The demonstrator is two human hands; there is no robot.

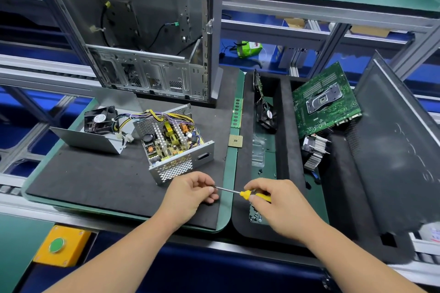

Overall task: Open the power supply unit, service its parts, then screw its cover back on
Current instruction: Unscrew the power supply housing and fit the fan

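**Both hands on the screwdriver, near the open power supply**

The power supply unit point(175, 144) stood open on the dark foam mat point(95, 183), with its circuit board and wires visible. Its cover point(95, 135), with the fan on it, lay just to the left, joined by cables. Near the front edge, the right hand point(277, 202) gripped the yellow handle of the screwdriver point(247, 193). The left hand point(192, 194) pinched the tip of the metal shaft with curled fingers. Whether a screw was at the tip, I could not tell. Far behind stood the computer case point(142, 31). A motherboard point(325, 100) leaned in the tray on the right.
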